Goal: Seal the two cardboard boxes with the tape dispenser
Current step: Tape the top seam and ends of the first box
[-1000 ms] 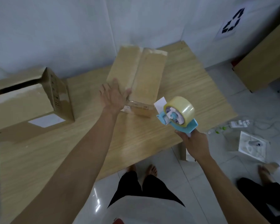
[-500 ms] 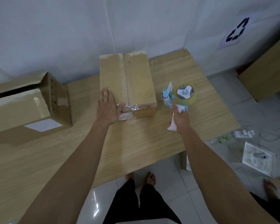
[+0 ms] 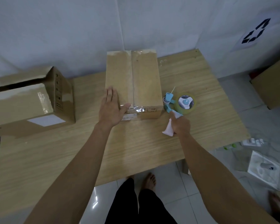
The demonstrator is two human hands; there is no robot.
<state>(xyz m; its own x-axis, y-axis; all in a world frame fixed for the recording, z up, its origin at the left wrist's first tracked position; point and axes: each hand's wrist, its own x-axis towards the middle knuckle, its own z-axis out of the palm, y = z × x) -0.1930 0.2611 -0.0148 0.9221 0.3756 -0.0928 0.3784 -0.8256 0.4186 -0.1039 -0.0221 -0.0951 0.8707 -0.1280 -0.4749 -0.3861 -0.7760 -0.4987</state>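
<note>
Two hands share work: left hand (image 3: 111, 109) lays straight fingers flat, the cardboard box (image 3: 136, 78) under them, probably steadying it; right hand (image 3: 180, 125) fingers wrap the tape dispenser (image 3: 183, 103) handle, roll beyond the fingertips.

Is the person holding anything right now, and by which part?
The right hand grips the blue-and-white tape dispenser by its white handle. The left hand holds nothing; it lies flat against the closed brown cardboard box.

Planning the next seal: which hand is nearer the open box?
Left. Left hand rests on the middle box, just right of the open box; right hand grips the dispenser farther right.
</note>
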